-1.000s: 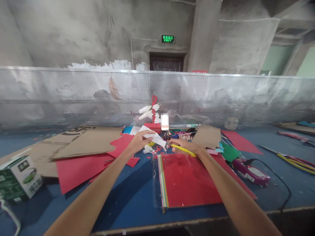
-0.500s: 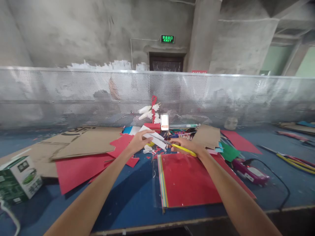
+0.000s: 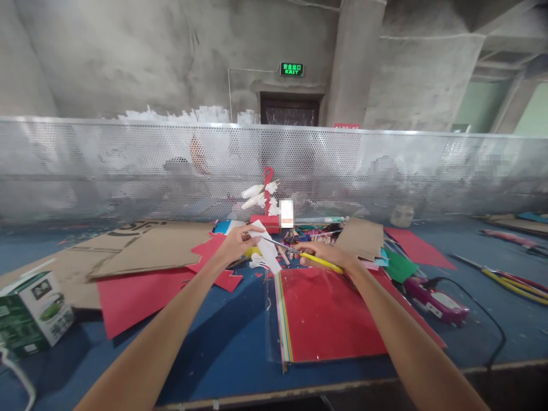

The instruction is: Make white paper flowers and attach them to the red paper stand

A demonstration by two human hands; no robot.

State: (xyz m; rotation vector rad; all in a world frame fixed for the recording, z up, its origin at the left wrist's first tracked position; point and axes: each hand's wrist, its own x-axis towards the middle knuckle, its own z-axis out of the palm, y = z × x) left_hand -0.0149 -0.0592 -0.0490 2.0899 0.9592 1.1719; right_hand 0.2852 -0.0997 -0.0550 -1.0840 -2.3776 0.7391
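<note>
My left hand [image 3: 236,244] pinches a narrow white sheet of paper [image 3: 268,251] by its upper left edge, held above the blue table. My right hand [image 3: 320,252] grips yellow-handled scissors [image 3: 323,262] whose blades point left, across the paper. Whether the blades are parted is too small to tell. Below my right hand lies a pack of red paper [image 3: 334,314] with coloured sheets showing at its left edge. Behind the paper stands a red piece with white flowers [image 3: 261,197].
Cardboard [image 3: 158,248] and red sheets [image 3: 141,299] lie at left, near a green-and-white carton [image 3: 36,311]. To the right are a purple device [image 3: 439,302] with a black cable and more yellow-handled scissors [image 3: 505,279]. A perforated metal screen [image 3: 141,165] runs along the back.
The white paper has turned to a steeper slant, its lower end swinging down and left. My left hand has shifted slightly left. The scissors stay nearly in place.
</note>
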